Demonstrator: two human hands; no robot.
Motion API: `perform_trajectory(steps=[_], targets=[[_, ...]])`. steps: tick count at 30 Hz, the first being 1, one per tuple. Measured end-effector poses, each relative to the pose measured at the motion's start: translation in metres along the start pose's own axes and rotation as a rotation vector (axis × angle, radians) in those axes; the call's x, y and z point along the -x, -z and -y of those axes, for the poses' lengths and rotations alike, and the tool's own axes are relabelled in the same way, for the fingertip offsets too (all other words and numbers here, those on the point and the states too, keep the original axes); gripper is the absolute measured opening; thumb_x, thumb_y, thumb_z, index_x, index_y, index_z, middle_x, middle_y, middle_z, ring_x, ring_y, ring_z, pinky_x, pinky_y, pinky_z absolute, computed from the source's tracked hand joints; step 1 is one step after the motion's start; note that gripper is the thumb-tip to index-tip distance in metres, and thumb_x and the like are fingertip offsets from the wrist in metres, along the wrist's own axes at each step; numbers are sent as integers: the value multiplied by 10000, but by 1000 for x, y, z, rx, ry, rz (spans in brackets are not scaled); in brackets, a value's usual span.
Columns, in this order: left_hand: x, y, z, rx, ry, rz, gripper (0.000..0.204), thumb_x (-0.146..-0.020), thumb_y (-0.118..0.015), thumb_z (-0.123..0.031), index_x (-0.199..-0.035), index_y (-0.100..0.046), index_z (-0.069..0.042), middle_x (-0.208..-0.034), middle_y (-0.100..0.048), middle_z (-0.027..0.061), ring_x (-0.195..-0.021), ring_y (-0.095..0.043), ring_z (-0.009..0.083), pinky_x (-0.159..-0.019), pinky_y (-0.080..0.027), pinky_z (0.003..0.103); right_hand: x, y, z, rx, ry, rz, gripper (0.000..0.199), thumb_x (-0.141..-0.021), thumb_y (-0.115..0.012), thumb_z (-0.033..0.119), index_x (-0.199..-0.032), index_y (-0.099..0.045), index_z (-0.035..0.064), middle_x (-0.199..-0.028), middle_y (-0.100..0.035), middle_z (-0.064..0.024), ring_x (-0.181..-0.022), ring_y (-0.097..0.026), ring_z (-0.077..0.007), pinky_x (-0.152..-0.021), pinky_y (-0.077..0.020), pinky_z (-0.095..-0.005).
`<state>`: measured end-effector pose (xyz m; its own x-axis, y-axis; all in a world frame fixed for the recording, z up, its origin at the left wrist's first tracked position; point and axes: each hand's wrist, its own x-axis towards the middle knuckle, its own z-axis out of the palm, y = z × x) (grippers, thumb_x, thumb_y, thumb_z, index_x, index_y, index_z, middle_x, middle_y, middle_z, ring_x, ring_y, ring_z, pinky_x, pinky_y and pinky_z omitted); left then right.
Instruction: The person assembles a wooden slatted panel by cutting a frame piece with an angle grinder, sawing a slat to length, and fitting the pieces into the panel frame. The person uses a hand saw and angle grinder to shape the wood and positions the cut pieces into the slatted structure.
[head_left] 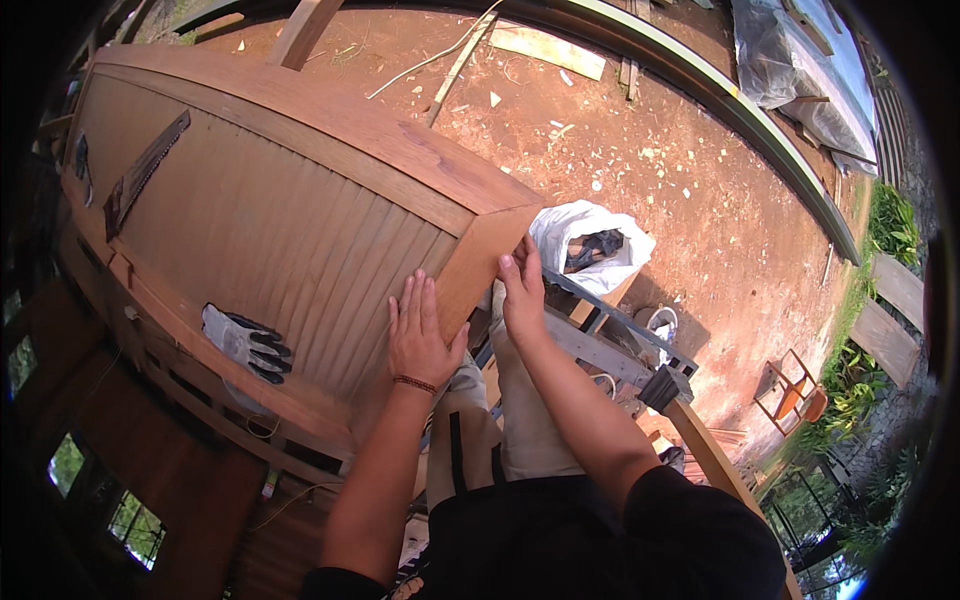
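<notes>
Black fabric T-shirt is filling the near edge, fyi. Left, a grey-and-black work glove is lying on the long brown slatted wooden panel; a bump might be sending it off. Further right, the left hand is resting flat, fingers extended, while the right hand is touching the right end (can't tell if gripping), bare skin risking splinters from rough wood.

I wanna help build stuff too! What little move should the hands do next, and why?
Maybe slide the right hand a little along the frame: its fingers already touch the frame's end, while the left hand, resting on the panel, could steady it.
</notes>
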<state>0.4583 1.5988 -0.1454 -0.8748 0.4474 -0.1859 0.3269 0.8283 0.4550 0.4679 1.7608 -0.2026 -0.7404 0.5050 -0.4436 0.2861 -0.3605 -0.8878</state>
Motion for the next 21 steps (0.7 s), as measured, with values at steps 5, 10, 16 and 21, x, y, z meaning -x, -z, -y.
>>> perform_trajectory(steps=[5,10,16,21], targets=[[-4,-4,2,-5,-21,0,902,-769,-716,-300,-1475,-251,16,-1511,-331,234,-1409,-317,384,-1133,-244,563,-27,-40,16,162,-18,-189,749,-920,-664,313,-1438,-266,-53,-1351,-474,-233,-1246,-470,-301,-1038,-380,-379],[-5,-14,4,-17,-11,-13,892,-769,-716,-301,-1473,-264,7,-1518,-331,213,-1417,-312,361,-1131,-254,562,-35,-43,11,250,88,-229,749,-907,-683,298,-1438,-286,-51,-1325,-496,-236,-1220,-503,-303,-1028,-394,-380],[-6,-11,5,-8,-1,-1,894,-780,-705,-308,-1487,-249,-6,-1541,-301,188,-1438,-277,340,-1154,-219,544,-38,-45,13,123,100,-209,760,-897,-700,273,-1438,-283,-60,-1303,-522,-242,-1179,-540,-297,-1003,-420,-372],[-7,-5,2,-4,-13,9,901,-787,-697,-312,-1494,-229,-8,-1548,-279,190,-1446,-254,337,-1162,-209,534,-39,-43,12,68,127,-226,770,-876,-722,268,-1423,-299,-72,-1266,-559,-231,-1154,-561,-292,-992,-429,-363]])
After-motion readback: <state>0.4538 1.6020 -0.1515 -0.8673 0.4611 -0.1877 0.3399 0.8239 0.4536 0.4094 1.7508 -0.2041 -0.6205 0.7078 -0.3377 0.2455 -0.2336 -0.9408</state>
